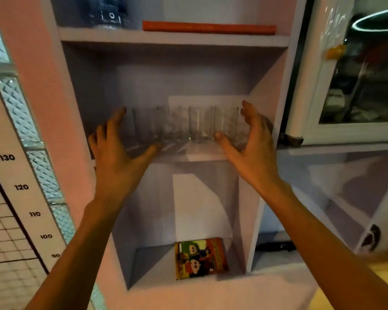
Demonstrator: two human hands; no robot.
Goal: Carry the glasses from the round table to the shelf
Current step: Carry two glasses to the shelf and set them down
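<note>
Several clear drinking glasses (199,125) stand in a row on the middle board of a pale shelf unit (202,156). My left hand (119,151) hovers at the left end of the row with fingers spread, a little in front of the glasses and holding nothing. At the right end of the row, my right hand (253,137) is open too, its fingers curved close around the last glass (226,124). I cannot tell whether it touches that glass. The round table is out of view.
Above the glasses, an upper board carries an orange flat object (208,27) and a dark plastic bottle (109,13). A colourful cartoon booklet (199,257) lies in the compartment below. A height chart (20,186) is on the left, a glass-door cabinet (356,86) on the right.
</note>
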